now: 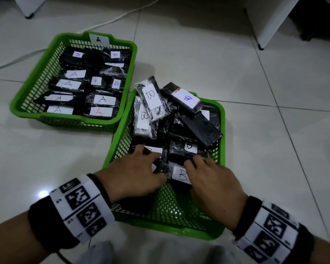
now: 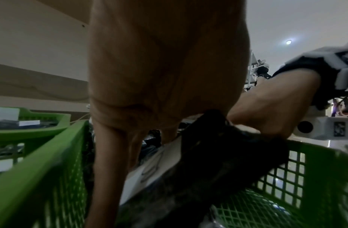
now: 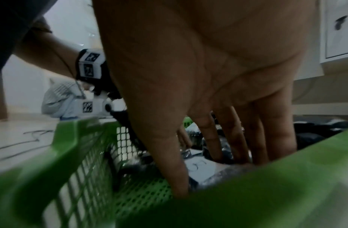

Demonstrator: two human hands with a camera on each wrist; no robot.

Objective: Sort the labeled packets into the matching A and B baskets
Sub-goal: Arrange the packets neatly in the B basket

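On the tiled floor (image 1: 236,77) stand two green baskets, corners nearly touching. The A basket (image 1: 128,77) holds flat rows of A-labeled black packets (image 1: 103,100). The nearer basket (image 1: 222,130) carries a loose heap of B-labeled packets (image 1: 151,100), its near mesh bottom bare. There the left hand (image 1: 135,176) and right hand (image 1: 211,180) both reach in, fingers curled onto a B packet (image 1: 181,174) lying between them; whether either truly grips it, I cannot tell.
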